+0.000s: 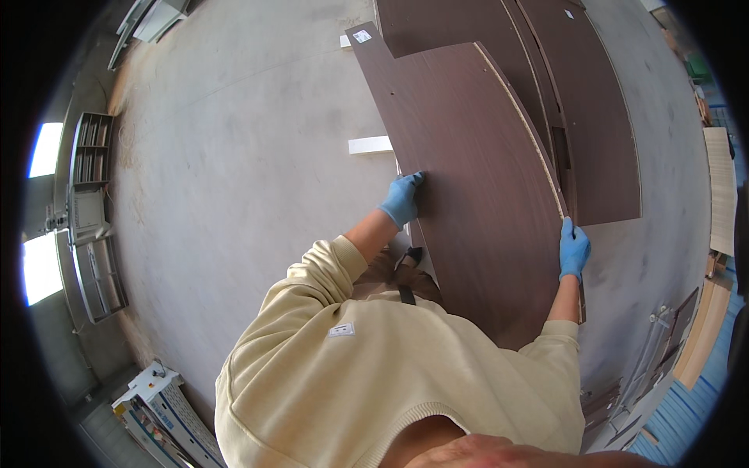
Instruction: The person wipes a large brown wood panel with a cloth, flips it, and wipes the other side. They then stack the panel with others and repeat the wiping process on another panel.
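A large dark brown wood panel (468,171) lies in front of me, with a notch cut from its far left corner and a white label near that end. My left hand (400,200), in a blue glove, is closed on the panel's left edge, its thumb on top. On the opposite side my right hand (575,249), also blue-gloved, grips the right edge, where raw pale chipboard shows along the cut. The fingers under the panel are hidden on both sides. The panel's near end reaches back beside my body.
More brown panels (601,148) lie beneath and beyond at the right. White supports (370,145) stick out under the left side. A metal shelf rack (92,156) stands along the left wall, a white-and-blue cabinet (168,409) at lower left. Long boards (704,331) lean at the far right.
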Demonstrator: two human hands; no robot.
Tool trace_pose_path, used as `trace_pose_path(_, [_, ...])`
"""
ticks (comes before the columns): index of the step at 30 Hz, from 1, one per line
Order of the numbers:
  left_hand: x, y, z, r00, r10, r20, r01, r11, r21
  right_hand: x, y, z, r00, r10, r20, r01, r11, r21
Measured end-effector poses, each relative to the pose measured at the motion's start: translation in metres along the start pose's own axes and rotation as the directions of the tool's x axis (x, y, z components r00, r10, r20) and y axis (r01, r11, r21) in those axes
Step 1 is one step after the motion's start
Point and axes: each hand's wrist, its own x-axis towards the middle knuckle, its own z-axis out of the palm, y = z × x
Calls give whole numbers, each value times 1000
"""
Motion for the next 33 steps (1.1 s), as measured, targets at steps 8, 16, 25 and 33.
trace_pose_path(8, [28,51,-22,993,-31,111,19,994,106,-24,-33,19,997,68,-47,-65,996,68])
trace_pose_path(16, [122,166,-19,994,-46,96,16,957,291,-32,-130,73,963,264,-52,-263,965,16])
trace_pose_path(25, [165,224,-18,954,-106,279,21,957,290,-33,-171,117,927,370,-57,-366,928,67])
trace_pose_path(33, [225,219,-14,968,-76,241,-16,933,360,3,-156,156,918,395,-28,-393,917,70])
